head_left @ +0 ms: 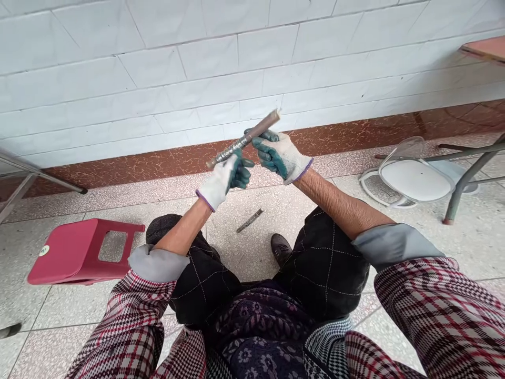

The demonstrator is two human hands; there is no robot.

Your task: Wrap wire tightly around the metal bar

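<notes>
I hold up a brown rod point(261, 128), part of it covered in a shiny silvery wrapping, slanting up to the right. Its upper end looks rough or split. My left hand point(231, 176), in a white glove with a green coated palm, is closed at the lower, wrapped stretch. Near the middle, my right hand point(280, 152), gloved the same way, is closed on the bare brown part; some of its fingers are hidden behind the rod. Below them, a narrow dark grey strip point(250, 220) lies on the floor between my feet.
A red plastic stool point(74, 250) is on my left, by my knee. Beyond it stand metal legs point(59, 179). To the right are a white round-seated chair point(416, 179) and a table point(487, 50) with a metal frame. A white tiled wall point(213, 58) rises ahead.
</notes>
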